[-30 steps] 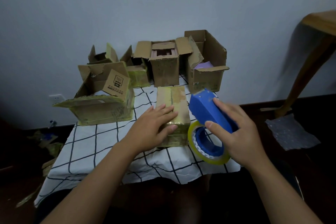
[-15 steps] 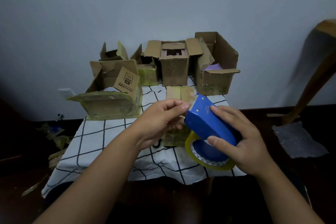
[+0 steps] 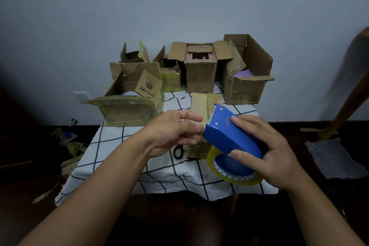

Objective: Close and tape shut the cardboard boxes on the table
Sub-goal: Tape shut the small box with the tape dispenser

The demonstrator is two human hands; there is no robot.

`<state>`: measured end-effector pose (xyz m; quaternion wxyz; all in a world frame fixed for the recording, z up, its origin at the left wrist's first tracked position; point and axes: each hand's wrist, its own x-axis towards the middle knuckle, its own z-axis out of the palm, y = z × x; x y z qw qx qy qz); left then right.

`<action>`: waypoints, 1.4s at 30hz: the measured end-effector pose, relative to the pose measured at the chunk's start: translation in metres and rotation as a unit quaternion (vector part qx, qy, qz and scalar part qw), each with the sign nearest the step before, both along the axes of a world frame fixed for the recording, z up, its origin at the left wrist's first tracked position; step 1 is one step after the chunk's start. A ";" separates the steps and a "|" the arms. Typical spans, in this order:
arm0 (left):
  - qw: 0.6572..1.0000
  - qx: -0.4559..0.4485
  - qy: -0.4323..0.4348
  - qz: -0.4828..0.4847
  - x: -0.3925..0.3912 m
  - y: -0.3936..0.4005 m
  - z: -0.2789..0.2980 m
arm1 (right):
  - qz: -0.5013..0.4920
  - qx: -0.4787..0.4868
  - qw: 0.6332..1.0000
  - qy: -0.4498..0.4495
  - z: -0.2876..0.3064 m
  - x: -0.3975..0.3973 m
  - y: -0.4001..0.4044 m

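A checked cloth covers the desk; on it stand open boxes, one closed box and scissors.

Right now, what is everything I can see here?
open cardboard boxes: five, brown, back and left of table
closed box: one, brown, taped, table middle, behind the hands
tape dispenser: one, blue, in right hand
tape roll: one, clear yellowish, on dispenser
scissors: one pair, black, on cloth beside closed box
tablecloth: one, white with dark grid
left hand: fingers at dispenser's front
right hand: gripping dispenser
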<state>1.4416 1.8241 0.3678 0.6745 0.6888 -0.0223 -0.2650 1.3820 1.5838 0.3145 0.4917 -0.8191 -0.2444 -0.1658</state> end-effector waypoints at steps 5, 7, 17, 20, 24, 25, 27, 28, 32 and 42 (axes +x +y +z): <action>0.999 0.040 -0.007 -0.011 -0.001 -0.001 -0.005 | 0.006 -0.077 0.997 -0.004 0.004 -0.001 -0.009; 0.999 0.045 -0.017 -0.009 -0.002 -0.004 -0.009 | 0.006 -0.116 0.993 -0.012 0.006 -0.002 -0.012; 0.980 0.135 -0.124 -0.072 -0.001 -0.016 -0.010 | 0.024 -0.153 0.988 0.023 0.009 -0.001 -0.030; 0.967 0.177 -0.169 -0.071 0.006 -0.019 -0.007 | 0.027 -0.169 0.984 0.041 0.016 0.004 -0.037; 0.961 0.192 -0.183 -0.079 0.014 -0.021 0.003 | 0.036 -0.192 0.979 0.052 0.030 0.010 -0.046; 0.959 0.195 -0.187 -0.083 0.015 -0.022 0.004 | 0.039 -0.196 0.978 0.056 0.033 0.012 -0.047; 0.957 0.199 -0.194 -0.084 0.017 -0.024 0.005 | 0.043 -0.205 0.976 0.061 0.036 0.014 -0.050; 0.957 0.199 -0.195 -0.082 0.018 -0.024 0.005 | 0.044 -0.210 0.975 0.064 0.037 0.015 -0.051; 0.956 0.207 -0.196 -0.073 0.020 -0.019 0.002 | 0.054 -0.223 0.970 0.075 0.037 0.020 -0.049; 0.940 0.264 -0.211 -0.040 0.026 0.002 0.004 | 0.055 -0.229 0.968 0.085 0.042 0.025 -0.055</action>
